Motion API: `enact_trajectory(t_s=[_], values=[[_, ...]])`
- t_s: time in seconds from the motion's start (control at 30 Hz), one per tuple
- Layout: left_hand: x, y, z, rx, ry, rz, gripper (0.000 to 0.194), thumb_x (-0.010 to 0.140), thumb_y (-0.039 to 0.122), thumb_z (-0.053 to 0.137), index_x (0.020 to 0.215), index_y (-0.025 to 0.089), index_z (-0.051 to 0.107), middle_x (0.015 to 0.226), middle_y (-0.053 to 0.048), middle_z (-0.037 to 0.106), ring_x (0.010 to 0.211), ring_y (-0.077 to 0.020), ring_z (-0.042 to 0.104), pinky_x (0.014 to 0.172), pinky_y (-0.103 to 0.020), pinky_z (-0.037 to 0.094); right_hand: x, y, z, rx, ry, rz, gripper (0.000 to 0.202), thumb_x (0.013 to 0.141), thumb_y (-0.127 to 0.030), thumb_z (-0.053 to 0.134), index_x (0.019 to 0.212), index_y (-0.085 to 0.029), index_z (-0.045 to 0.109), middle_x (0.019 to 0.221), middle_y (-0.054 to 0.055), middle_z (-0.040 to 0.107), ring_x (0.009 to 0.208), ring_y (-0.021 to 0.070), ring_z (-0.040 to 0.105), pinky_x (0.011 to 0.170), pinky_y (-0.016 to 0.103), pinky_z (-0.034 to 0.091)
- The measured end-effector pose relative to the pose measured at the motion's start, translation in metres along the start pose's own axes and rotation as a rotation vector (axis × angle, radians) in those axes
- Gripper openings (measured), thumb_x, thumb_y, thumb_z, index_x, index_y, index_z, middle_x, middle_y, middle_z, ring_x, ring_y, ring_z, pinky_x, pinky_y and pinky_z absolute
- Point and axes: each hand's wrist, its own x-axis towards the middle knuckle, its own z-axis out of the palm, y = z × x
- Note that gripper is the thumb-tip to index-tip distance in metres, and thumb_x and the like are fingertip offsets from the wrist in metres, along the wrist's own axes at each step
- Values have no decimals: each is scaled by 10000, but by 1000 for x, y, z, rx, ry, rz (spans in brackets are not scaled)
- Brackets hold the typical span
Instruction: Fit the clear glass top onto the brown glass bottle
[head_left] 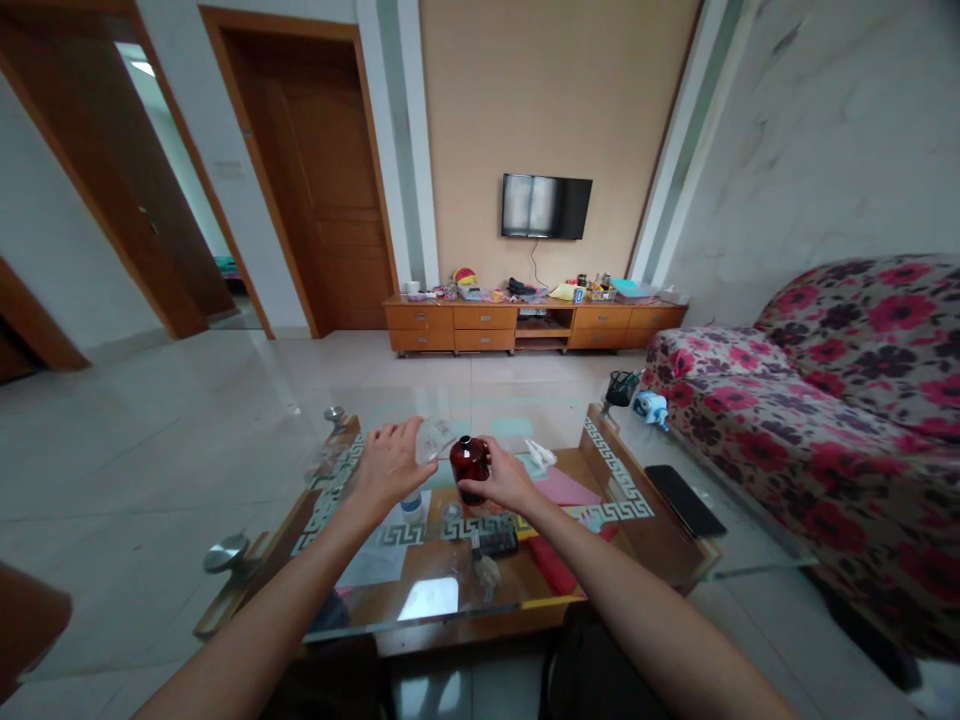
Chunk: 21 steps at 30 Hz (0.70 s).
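Note:
My left hand (pixel 392 460) is closed around a small clear glass container (pixel 435 438), which is tilted with its rim toward the bottle. Whether it has any liquid in it I cannot tell. My right hand (pixel 504 472) has its fingers wrapped round a dark brown bottle (pixel 468 468) with a narrow, uncapped neck. The bottle stands upright over the glass tabletop, close beside the clear container. Just below it lies a small clear round object (pixel 452 512), perhaps a stopper.
The glass-topped coffee table (pixel 480 612) has papers and a black remote-like object (pixel 498 542) showing through it. A black phone (pixel 685 500) lies on the right side. A flowered sofa (pixel 847 400) stands right; a low cabinet (pixel 487 330) is beyond.

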Motion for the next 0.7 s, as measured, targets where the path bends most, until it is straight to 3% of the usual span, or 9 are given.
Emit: enact_trajectory(t_s=[0.13, 0.3, 0.43, 0.53, 0.7], values=[[-3, -24, 4, -12, -20, -116, 656, 861, 558, 672, 1383, 175, 568, 1183, -177, 728, 1166, -393, 649, 1008, -486, 450, 4, -3, 4, 3, 9, -5, 912, 707, -496, 926, 1472, -290, 475, 1274, 82, 728, 1134, 323, 708, 972, 436, 530], [-5, -43, 1, -75, 61, -201, 744, 875, 621, 626, 1431, 148, 482, 1246, -185, 717, 1146, -392, 682, 998, -485, 494, 15, -8, 14, 47, 44, -35, 868, 685, -468, 934, 1430, -286, 527, 1319, 81, 702, 1170, 318, 686, 1009, 450, 529], [-7, -43, -4, -180, 125, -223, 770, 892, 648, 615, 1458, 165, 417, 1296, -167, 712, 1148, -370, 704, 976, -457, 528, 19, -16, 24, 170, 11, 8, 963, 671, -377, 939, 1513, -322, 476, 1391, 69, 675, 1231, 326, 667, 1042, 473, 533], [-8, -40, -7, -240, 137, -252, 780, 894, 688, 612, 1450, 178, 417, 1226, -142, 741, 1082, -359, 730, 921, -440, 544, 20, -23, 30, 243, -24, 92, 985, 723, -333, 893, 1581, -354, 409, 1410, 67, 668, 1120, 313, 719, 977, 474, 574], [-6, -35, -6, -327, 123, -245, 730, 945, 711, 532, 1438, 179, 446, 1013, -84, 770, 915, -325, 745, 805, -392, 526, 25, -29, 31, 324, 37, 123, 819, 877, -382, 756, 1609, -330, 390, 1456, 99, 632, 962, 234, 737, 916, 428, 596]])
